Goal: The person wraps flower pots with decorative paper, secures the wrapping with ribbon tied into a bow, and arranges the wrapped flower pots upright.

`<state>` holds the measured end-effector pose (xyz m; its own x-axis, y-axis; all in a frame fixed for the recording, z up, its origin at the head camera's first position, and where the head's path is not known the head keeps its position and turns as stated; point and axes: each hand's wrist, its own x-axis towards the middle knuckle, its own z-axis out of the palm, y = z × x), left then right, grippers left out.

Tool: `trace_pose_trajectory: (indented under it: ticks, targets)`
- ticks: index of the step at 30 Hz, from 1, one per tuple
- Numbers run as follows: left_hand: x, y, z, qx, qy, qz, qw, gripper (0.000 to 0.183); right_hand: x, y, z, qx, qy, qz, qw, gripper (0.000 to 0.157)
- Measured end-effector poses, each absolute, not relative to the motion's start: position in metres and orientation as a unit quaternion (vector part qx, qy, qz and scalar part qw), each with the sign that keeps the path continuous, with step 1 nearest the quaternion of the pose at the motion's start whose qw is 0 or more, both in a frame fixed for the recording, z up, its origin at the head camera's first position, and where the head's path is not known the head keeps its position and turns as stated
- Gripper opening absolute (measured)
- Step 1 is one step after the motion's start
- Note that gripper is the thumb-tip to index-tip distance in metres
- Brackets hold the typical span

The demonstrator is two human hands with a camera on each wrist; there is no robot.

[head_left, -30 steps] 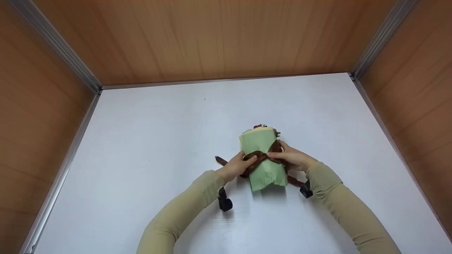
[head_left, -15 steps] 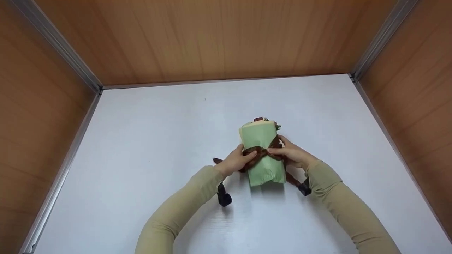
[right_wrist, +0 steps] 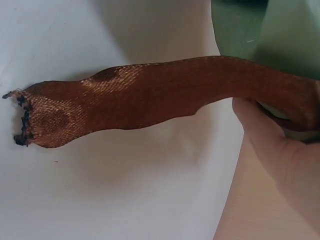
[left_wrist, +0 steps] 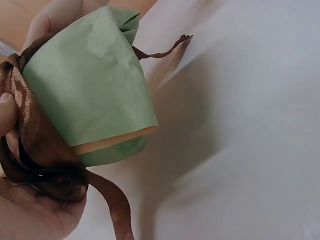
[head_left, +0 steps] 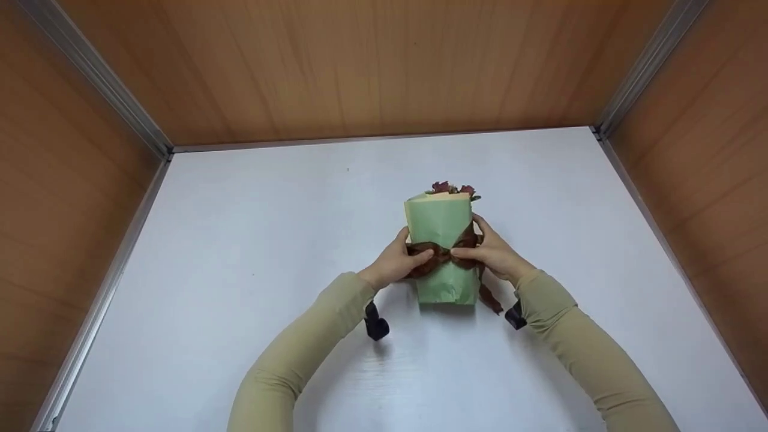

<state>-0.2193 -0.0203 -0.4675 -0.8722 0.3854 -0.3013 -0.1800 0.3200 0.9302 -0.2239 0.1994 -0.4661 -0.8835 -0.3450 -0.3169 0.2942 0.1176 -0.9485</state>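
Observation:
A small bouquet wrapped in light green paper is held between both hands, red flowers showing at its top. Around its middle runs a brown ribbon tied in a bow at the front. My left hand grips the left side, thumb pressed on the left bow loop. My right hand grips the right side, with its thumb on the bow close to the knot. A ribbon tail with a frayed, dark end hangs below the right hand. The wrap's folded lower end shows in the left wrist view.
A white table lies beneath, its surface shadowed under the bouquet. Wooden panels with metal edging stand at the back and both sides. Black wrist camera mounts hang under the sleeves.
Both hands have moved the bouquet away from the body and tipped its top upward, so more red flowers show. The grip on the bow stays about the same.

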Motion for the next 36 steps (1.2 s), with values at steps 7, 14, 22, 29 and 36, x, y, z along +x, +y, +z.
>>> trace_pose_trajectory:
  ticks: [7, 14, 22, 29, 36]
  targets:
    - [-0.227, -0.021, -0.464, 0.059, 0.772, 0.587, 0.236, 0.068, -0.227, 0.197, -0.463, -0.062, 0.717, -0.663, 0.204, 0.102]
    - [-0.234, -0.019, -0.459, 0.087, 0.766, 0.605, 0.199, 0.062, -0.233, 0.197, -0.459, -0.098, 0.775, -0.608, 0.139, 0.109]
    - [-0.238, -0.019, -0.459, 0.154, 0.794, 0.572, 0.137, 0.079, -0.237, 0.196, -0.462, -0.129, 0.814, -0.561, 0.077, 0.115]
    - [-0.235, -0.018, -0.470, 0.181, 0.836, 0.509, 0.095, 0.080, -0.232, 0.194, -0.475, -0.120, 0.843, -0.521, 0.059, 0.105]
    - [-0.231, -0.016, -0.478, 0.209, 0.830, 0.512, 0.066, 0.079, -0.228, 0.193, -0.479, -0.100, 0.866, -0.486, 0.065, 0.103]
